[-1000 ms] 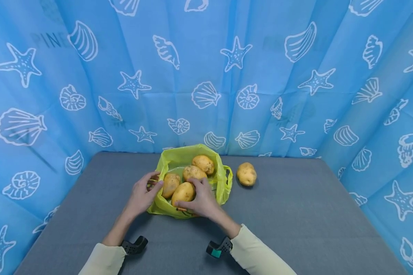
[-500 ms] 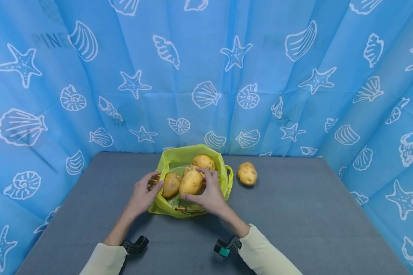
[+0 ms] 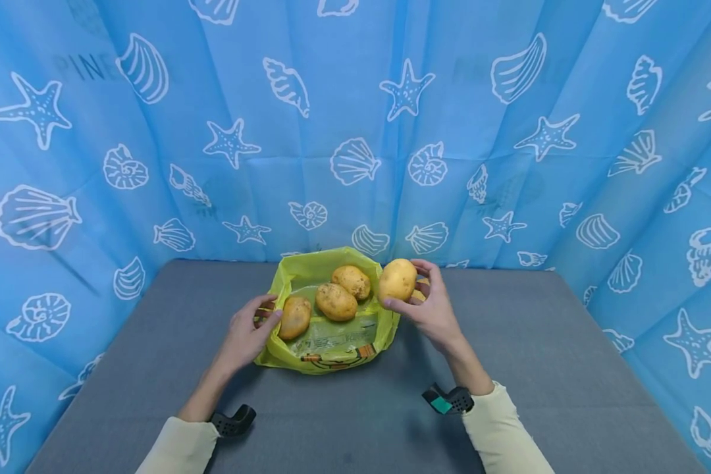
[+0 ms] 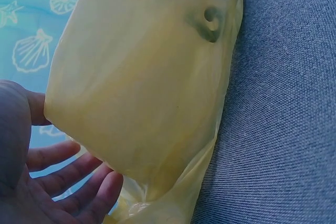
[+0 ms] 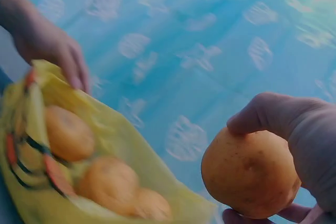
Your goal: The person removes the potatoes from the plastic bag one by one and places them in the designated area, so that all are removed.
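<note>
Above a grey bench (image 3: 539, 368), the right hand (image 3: 437, 313) pinches a potato (image 3: 397, 281) between its fingers, droppable should they loosen, while left of them the left hand (image 3: 251, 334) grips a plastic bag (image 3: 305, 266) by its rim.

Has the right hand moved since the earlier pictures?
Yes, to the right: against the grey table in the head view, the right hand went from above the bag to its right edge.
</note>
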`<state>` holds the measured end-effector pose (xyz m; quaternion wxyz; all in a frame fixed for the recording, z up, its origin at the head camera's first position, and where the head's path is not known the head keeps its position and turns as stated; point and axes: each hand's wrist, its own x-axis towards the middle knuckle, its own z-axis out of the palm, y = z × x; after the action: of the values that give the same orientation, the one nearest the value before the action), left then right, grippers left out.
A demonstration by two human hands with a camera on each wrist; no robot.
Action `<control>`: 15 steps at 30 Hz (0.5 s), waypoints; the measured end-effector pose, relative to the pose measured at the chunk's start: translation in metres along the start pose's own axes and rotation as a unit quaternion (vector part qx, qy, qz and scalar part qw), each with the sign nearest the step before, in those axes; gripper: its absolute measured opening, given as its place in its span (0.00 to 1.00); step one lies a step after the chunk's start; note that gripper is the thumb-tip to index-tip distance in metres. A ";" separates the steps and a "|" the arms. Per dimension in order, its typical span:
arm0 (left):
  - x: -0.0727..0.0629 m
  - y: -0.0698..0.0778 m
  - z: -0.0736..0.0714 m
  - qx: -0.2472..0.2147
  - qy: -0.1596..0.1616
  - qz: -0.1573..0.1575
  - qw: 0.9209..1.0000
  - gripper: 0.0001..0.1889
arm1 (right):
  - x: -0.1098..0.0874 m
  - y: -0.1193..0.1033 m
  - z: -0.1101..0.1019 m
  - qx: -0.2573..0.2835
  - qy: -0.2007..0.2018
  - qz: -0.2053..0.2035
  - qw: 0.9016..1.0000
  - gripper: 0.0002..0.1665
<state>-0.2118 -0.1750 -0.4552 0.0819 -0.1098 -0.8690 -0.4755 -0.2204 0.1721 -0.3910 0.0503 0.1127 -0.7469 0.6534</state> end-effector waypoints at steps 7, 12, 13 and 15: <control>-0.001 0.000 -0.001 -0.002 0.000 -0.001 1.000 0.24 | 0.004 0.006 -0.052 -0.042 0.061 0.013 0.997 0.51; -0.002 0.002 -0.001 -0.007 -0.002 -0.004 1.000 0.24 | 0.003 0.013 -0.081 -0.036 0.082 0.039 0.995 0.51; -0.002 0.002 0.000 -0.007 -0.002 -0.004 1.000 0.24 | 0.002 0.014 -0.086 -0.031 0.085 0.046 0.995 0.51; -0.001 0.003 -0.001 -0.007 -0.002 -0.004 1.000 0.24 | 0.001 0.017 -0.093 -0.020 0.092 0.060 0.994 0.52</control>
<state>-0.2098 -0.1743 -0.4529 0.0774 -0.1079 -0.8664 -0.4814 -0.2321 0.2655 -0.3946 0.0817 0.0062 -0.7574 0.6477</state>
